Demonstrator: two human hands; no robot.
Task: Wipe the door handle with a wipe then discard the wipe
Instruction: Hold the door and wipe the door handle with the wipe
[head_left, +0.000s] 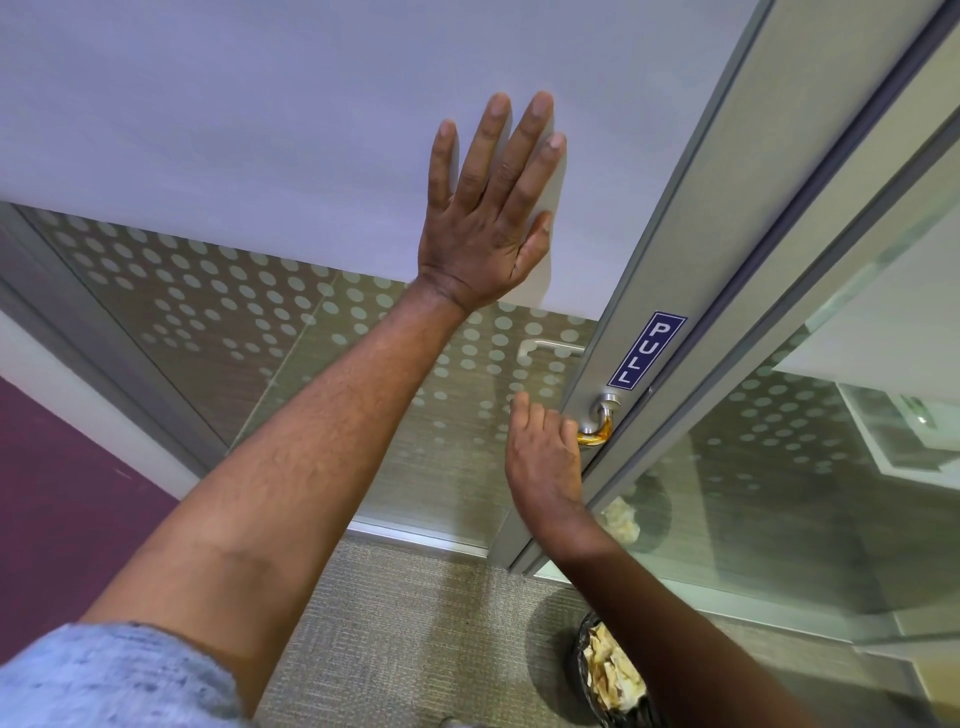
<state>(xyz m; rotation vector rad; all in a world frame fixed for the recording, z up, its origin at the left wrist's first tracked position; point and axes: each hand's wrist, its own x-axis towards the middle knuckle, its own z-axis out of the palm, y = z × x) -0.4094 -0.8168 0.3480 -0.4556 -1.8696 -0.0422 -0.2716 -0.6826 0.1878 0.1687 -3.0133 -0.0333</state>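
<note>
My left hand lies flat against the frosted glass door, fingers spread and holding nothing. My right hand is curled around the lever of the silver door handle, whose bend near the frame shows an orange-brown smear. No wipe shows in either hand; the right palm faces away, so anything inside it is hidden. A blue PULL sign sits on the metal door frame just above the handle.
A black bin with crumpled wipes stands on the carpet below my right forearm. The door's lower glass has a dotted pattern. A glass side panel is to the right, a purple wall at left.
</note>
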